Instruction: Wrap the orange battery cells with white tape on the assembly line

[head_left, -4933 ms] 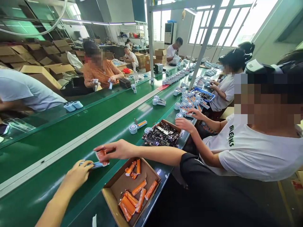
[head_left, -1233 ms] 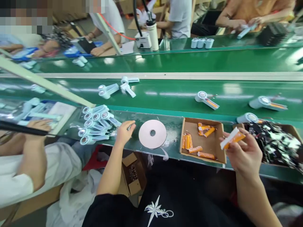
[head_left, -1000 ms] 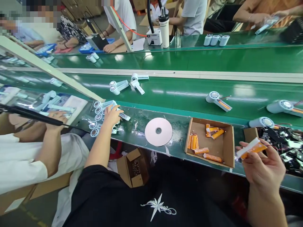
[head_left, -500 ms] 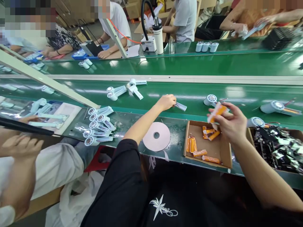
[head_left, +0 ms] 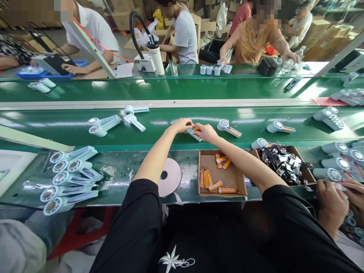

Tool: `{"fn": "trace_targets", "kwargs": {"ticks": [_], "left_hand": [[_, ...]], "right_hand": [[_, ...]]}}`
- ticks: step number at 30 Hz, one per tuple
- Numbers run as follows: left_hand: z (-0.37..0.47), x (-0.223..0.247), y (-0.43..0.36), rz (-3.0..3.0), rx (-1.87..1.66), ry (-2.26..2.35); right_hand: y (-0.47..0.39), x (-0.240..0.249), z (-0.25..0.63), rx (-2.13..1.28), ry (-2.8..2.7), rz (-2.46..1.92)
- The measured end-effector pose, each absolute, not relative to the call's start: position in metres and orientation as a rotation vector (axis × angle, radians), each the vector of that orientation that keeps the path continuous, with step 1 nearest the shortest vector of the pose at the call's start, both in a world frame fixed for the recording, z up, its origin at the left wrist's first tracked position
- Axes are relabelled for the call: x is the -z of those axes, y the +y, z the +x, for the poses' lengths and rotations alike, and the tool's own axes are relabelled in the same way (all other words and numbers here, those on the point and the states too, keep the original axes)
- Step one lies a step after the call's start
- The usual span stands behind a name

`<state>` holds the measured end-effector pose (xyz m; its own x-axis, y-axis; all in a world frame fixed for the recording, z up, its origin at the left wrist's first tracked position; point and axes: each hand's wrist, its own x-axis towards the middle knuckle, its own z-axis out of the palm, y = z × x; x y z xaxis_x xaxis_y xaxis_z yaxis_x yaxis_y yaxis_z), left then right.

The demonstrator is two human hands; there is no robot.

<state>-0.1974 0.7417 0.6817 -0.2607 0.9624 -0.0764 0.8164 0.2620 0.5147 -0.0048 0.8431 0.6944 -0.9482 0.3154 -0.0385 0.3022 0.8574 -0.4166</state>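
Over the green belt both of my hands meet at one light blue handheld fan housing [head_left: 195, 135]. My left hand [head_left: 182, 125] is closed around its head end, which the fingers mostly hide. With the fingertips of my right hand [head_left: 207, 133] I grip an orange battery [head_left: 196, 129] at the open handle; it is partly covered by the fingers. Below my right forearm stands a cardboard tray [head_left: 201, 193] with several orange batteries [head_left: 206, 178]. A roll of pale tape [head_left: 172, 178] lies flat under my left forearm.
Several fan housings [head_left: 68, 165] are piled at the left, and others [head_left: 104, 124] lie on the belt. To the right are fans with batteries [head_left: 229, 128] and a box of black circuit boards [head_left: 281, 161]. A co-worker's hands [head_left: 332, 204] are at the right edge. More people sit across the belt.
My right hand has moved from above the tray to the fan housing, carrying the battery. My left hand still holds the housing. The view has swung right.
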Motion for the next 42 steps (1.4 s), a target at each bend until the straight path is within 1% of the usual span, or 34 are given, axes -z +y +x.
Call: {"fn": "trace_targets", "kwargs": {"ticks": [6,10,14,18,25,28,30,33,36,38,40,42], "left_hand": [[-0.185,-0.669,0.753,1.535,-0.62,2.221],[-0.179,-0.669,0.759,1.51,-0.63,2.239],[-0.171,-0.673,0.763,1.482,-0.635,2.284],[-0.165,-0.675,0.765,1.459,-0.649,2.306],[-0.155,-0.68,0.768,1.44,-0.651,2.298],[-0.151,-0.682,0.769,1.444,-0.649,2.293],[-0.149,-0.683,0.77,1.442,-0.641,2.294],[-0.145,-0.683,0.771,1.435,-0.619,2.296],[-0.142,-0.684,0.774,1.426,-0.605,2.318],[-0.141,-0.687,0.778,1.415,-0.598,2.338],[-0.14,-0.691,0.781,1.408,-0.581,2.351],[-0.135,-0.696,0.78,1.415,-0.548,2.35]], "right_hand": [[0.835,-0.684,-0.013,-0.473,-3.199,-0.587],[0.83,-0.685,-0.028,-0.415,-3.29,-0.592],[0.849,-0.698,-0.026,-0.492,-3.325,-0.488],[0.875,-0.709,0.0,-0.549,-3.244,-0.436],[0.867,-0.692,0.033,-0.603,-3.184,-0.441],[0.866,-0.691,0.036,-0.706,-3.08,-0.458],[0.879,-0.702,0.039,-0.799,-2.969,-0.474],[0.913,-0.742,0.054,-0.931,-2.656,-0.514],[0.93,-0.789,0.091,-1.28,-2.075,-0.365],[0.917,-0.807,0.128,-1.488,-1.919,-0.243],[0.886,-0.804,0.177,-1.573,-2.01,-0.186],[0.846,-0.778,0.232,-1.607,-2.166,-0.211]]}}
